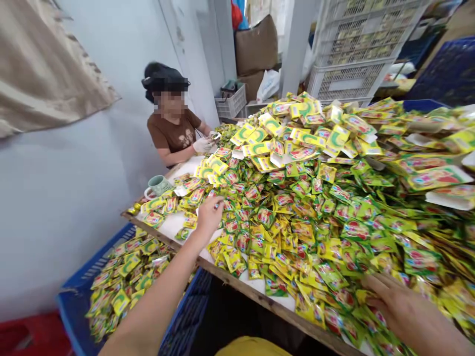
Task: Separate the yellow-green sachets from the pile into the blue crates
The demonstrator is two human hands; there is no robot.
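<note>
A large heap of small green and yellow sachets [297,227] with red print spreads over the table. My left hand [211,215] is at the heap's left side, its fingers curled together above the sachets; whatever they may hold is hidden. At the lower right, my right hand [393,299] reaches in among the sachets. Its fingers are stretched out, with the thumb apart from them and a sachet near the tips. Flat yellow cartons [308,136], some with open white flaps, lie piled on the far side of the heap.
Across the table, a co-worker in a brown shirt [181,133] handles something small with gloved hands. A green mug [158,185] stands near the table's left corner. Below the wooden edge [237,282] sits a blue crate [76,301] of filled cartons. White crates [345,79] are stacked behind.
</note>
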